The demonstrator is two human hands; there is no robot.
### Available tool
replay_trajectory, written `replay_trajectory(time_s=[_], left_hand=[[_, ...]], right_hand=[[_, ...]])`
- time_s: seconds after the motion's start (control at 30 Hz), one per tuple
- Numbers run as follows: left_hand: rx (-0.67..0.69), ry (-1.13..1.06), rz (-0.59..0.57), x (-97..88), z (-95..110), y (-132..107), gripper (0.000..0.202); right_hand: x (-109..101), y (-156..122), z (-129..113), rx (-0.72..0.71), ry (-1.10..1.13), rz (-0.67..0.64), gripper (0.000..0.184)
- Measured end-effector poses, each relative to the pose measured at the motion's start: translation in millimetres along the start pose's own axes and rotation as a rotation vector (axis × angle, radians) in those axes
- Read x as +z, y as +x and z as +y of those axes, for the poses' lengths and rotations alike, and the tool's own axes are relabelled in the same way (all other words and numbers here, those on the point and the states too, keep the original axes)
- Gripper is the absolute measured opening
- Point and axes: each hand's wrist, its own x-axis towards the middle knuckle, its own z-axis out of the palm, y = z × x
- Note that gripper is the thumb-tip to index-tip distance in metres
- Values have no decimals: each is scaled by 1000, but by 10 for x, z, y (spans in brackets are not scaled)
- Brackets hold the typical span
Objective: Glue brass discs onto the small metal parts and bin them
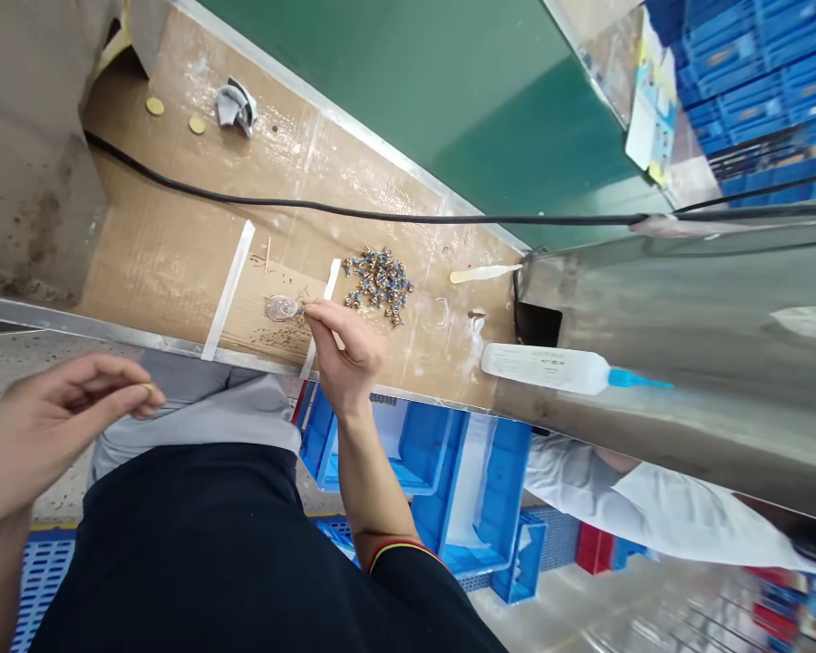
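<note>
Fingers (316, 316) of the right hand (346, 349) pinched narrow, tips right at the edge of a round clear disc (282, 308), whatever lies between them too small to tell. Fingertips (136, 394) of the left hand (61, 408) curled closed on a small brass piece (150, 391), over the lap and well apart from the bench. Just beside the disc, a loose heap of brass fittings (379, 286) with blue parts, on a cardboard-covered bench (163, 263). Two white strips (228, 290) on either side of the disc, one partly under the right hand. Farther out, a wooden spatula (482, 274), a glue bottle (558, 370) with a blue nozzle, brass discs (154, 106), a grey rag (237, 104) and a black cable (354, 213). Below the bench, blue crates (408, 453); past them, a co-worker's white sleeve (653, 499).
</note>
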Motion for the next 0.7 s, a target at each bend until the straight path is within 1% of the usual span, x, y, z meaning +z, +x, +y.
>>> replay_trajectory(time_s=[0.03,0.1,0.13,0.2,0.3,0.43,0.6,0.7], left_hand=[[-11,-40,-37,86,-31,19,43],[-5,-114,-109,246,-25,70,39],[4,-136,-129,304,2,92,37],[7,-155,-149,359,65,117,34],[-4,-169,-130,337,97,119,33],[-7,-192,-100,291,18,120,36],[-33,-195,-109,287,-42,126,36],[-35,-203,-117,283,-47,124,35]], right_hand=[[10,-5,-1,-15,-22,0,19],[24,-18,-3,-29,-58,-1,19],[29,-25,-3,-29,-73,-3,19],[37,-35,-3,-31,-93,-6,19],[45,-46,4,-46,-86,-1,20],[43,-66,21,-64,-88,-9,22],[25,-77,11,-80,-118,-23,23],[23,-71,-8,-66,-81,-2,23]])
